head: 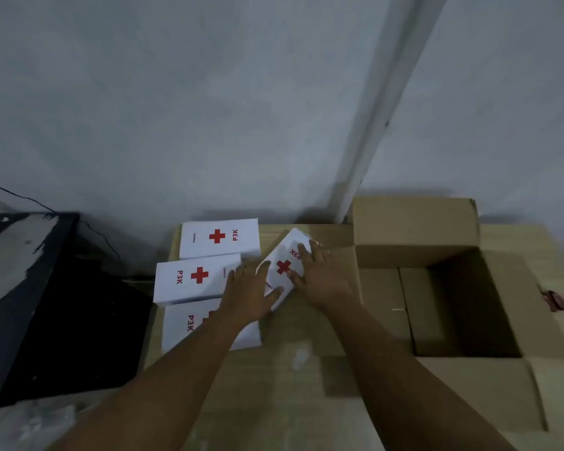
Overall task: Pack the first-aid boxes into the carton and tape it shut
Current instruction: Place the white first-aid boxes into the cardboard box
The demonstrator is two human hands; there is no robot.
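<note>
Both hands held one tilted first-aid box (pixel 282 266) btwn them: left hand (pixel 246 296) w/ fingers spread and thumb on its near-left edge, right hand (pixel 323 276) w/ fingers laid over its far-right end. Grip looked like a two-handed clamp, fingers mostly straight, not curled round.

Nearest of the rest: a third box (pixel 189 327) partly under the left forearm, then a second box (pixel 192 276), then the far box (pixel 220 237) by the wall, all lying flat, touching or just beside each other. Carton (pixel 469 359) sat right of the hands, flaps open, inside looked empty, dark.

Progress est.: early. No box visibly packed, 4 left, taping not begun, no tape roll clearly seen.

Surface: brown cardboard-covered table (pixel 290 402). Black bench (pixel 30 288) at left, grey wall (pixel 176 109) behind.
</note>
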